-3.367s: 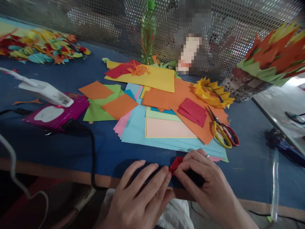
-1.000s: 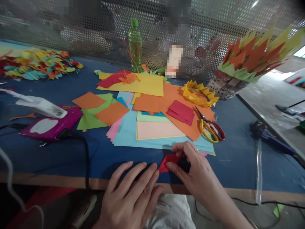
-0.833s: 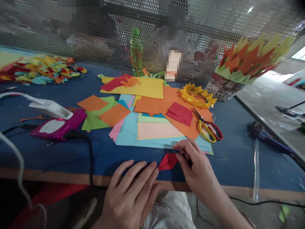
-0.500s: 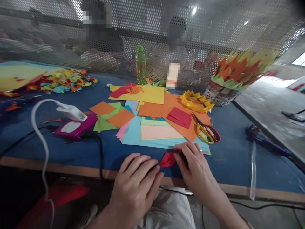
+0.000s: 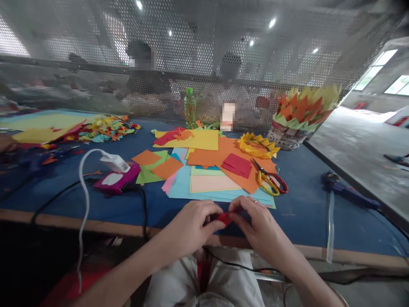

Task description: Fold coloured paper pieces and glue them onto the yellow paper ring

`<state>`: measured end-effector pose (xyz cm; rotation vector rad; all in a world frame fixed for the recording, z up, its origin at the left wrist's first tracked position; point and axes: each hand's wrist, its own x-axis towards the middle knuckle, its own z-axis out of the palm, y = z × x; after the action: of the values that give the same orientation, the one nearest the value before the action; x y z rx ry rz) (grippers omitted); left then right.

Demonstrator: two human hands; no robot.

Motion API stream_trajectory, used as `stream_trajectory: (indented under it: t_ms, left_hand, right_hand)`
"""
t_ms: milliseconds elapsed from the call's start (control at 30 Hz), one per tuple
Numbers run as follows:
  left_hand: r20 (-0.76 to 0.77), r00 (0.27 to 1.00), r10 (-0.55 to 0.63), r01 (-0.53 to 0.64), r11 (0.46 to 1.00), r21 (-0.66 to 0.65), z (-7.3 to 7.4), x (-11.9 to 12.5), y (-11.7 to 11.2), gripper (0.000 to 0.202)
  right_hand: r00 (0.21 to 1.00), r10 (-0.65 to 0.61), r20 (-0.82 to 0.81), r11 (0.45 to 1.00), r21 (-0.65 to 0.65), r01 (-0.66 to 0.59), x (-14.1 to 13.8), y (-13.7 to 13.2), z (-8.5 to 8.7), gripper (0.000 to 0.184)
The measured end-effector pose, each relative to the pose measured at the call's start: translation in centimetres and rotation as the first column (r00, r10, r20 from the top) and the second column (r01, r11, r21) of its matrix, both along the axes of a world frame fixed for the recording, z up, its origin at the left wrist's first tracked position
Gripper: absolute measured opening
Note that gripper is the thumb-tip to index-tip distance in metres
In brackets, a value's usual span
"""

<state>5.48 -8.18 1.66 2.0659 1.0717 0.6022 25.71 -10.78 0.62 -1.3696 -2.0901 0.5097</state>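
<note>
Left hand: (image 5: 194, 221) in the head view, lay palm-down over the table (image 5: 297, 226) half a second ago; now curled in, thumb and fingers pinching the left end of the red paper (image 5: 225, 218).
Right hand: (image 5: 255, 221) little change, thumb and fingertips pinching the right end.
Camera: tilted up, more of the mesh screen (image 5: 198, 51) showing.
Red paper: between the hands, near the table's front edge, mostly covered by fingers. Can't tell if it touches the table.
Fold: looks like mid-shaping, two-handed; exact crease hidden.
Next move: should call for even pinches and lined-up edges before any crease is pressed; one slack side could skew it.
Red squares: (image 5: 237, 165) overlapping on the orange sheet (image 5: 249, 183), beyond the right hand, untouched.
Scissors: (image 5: 263, 172) just right of the squares, no hand on them.
Glue gun: (image 5: 348, 192) on the table, well right of the right hand, clear stick (image 5: 330, 226) reaching over the front edge.
</note>
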Motion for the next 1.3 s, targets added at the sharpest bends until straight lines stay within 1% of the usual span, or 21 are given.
stream_trajectory:
  t_ms: [33,67,133,233,300,367,433,533,600,667,733,833,900,967,1033,1133,1233,1300]
  left_hand:
    - [-0.008,0.999,-0.035,0.034,0.999,-0.040,0.3,0.1,0.3,0.013]
    - [-0.013,0.998,-0.056,0.055,0.996,-0.064,0.4,0.2,0.5,0.021]
    - [-0.011,0.998,-0.065,0.063,0.993,-0.100,0.5,0.4,0.8,0.028]
    - [0.022,0.998,-0.055,0.057,0.989,-0.136,0.3,0.6,0.9,0.028]
    - [0.053,0.998,-0.031,0.038,0.991,-0.129,0.3,0.7,0.8,0.028]
    - [0.083,0.997,0.000,0.009,0.993,-0.114,0.3,1.0,0.6,0.026]
    - [0.111,0.994,0.014,-0.001,0.993,-0.116,0.4,1.2,0.4,0.021]
    - [0.154,0.988,-0.020,0.047,0.983,-0.175,0.7,1.5,0.4,0.022]
    - [0.180,0.983,-0.045,0.087,0.969,-0.232,0.8,1.6,0.5,0.022]
    - [0.191,0.981,-0.045,0.098,0.956,-0.277,0.8,1.7,0.6,0.020]
    - [0.183,0.983,-0.019,0.074,0.951,-0.300,0.6,1.7,0.6,0.018]
    - [0.152,0.988,0.012,0.038,0.946,-0.323,0.2,1.7,0.4,0.022]
    - [0.136,0.991,0.018,0.029,0.942,-0.334,0.0,1.7,0.2,0.023]
    - [0.134,0.991,0.018,0.029,0.939,-0.344,-0.1,1.8,0.1,0.020]
    - [0.139,0.990,0.016,0.036,0.929,-0.367,0.1,2.0,0.0,0.016]
    - [0.139,0.990,0.015,0.043,0.912,-0.409,0.6,2.2,-0.1,0.017]
    - [0.117,0.993,0.019,0.029,0.919,-0.393,1.1,2.4,-0.4,0.022]
    - [0.120,0.993,0.004,0.045,0.916,-0.398,1.1,2.4,-0.5,0.021]
  right_hand:
    - [0.999,-0.005,-0.039,1.000,0.002,0.005,-0.1,-0.1,0.1,0.008]
    - [0.996,-0.015,-0.084,1.000,0.004,0.016,-0.1,-0.2,0.2,0.007]
    - [0.982,-0.049,-0.180,0.999,0.003,0.050,-0.1,-0.3,0.4,0.006]
    - [0.948,-0.095,-0.303,0.996,-0.034,0.088,-0.1,-0.4,0.4,0.021]
    - [0.935,-0.080,-0.345,0.995,-0.084,0.054,-0.1,-0.4,0.3,0.023]
    - [0.926,-0.057,-0.374,0.994,-0.105,0.019,-0.1,-0.5,0.2,0.027]
    - [0.914,-0.067,-0.401,0.995,-0.089,0.034,-0.2,-0.5,0.1,0.034]
    - [0.893,-0.086,-0.442,0.996,-0.065,0.064,-0.2,-0.5,0.2,0.033]
    - [0.884,-0.096,-0.457,0.995,-0.057,0.078,-0.1,-0.4,0.4,0.033]
    - [0.879,-0.105,-0.464,0.994,-0.057,0.089,-0.1,-0.4,0.4,0.033]
    - [0.876,-0.091,-0.474,0.996,-0.064,0.068,-0.2,-0.4,0.4,0.032]
    - [0.876,-0.063,-0.479,0.997,-0.062,0.038,-0.2,-0.4,0.4,0.029]
    - [0.887,-0.077,-0.456,0.997,-0.024,0.074,-0.1,-0.5,0.4,0.031]
    - [0.897,-0.096,-0.431,0.994,0.004,0.108,0.1,-0.7,0.4,0.036]
    - [0.901,-0.101,-0.422,0.994,-0.010,0.107,0.4,-0.8,0.5,0.038]
    - [0.903,-0.103,-0.417,0.995,-0.039,0.095,0.7,-1.0,0.6,0.037]
    - [0.905,-0.110,-0.410,0.993,-0.001,0.121,1.0,-1.0,0.8,0.035]
    - [0.911,-0.102,-0.400,0.992,0.025,0.122,1.2,-1.0,0.9,0.034]
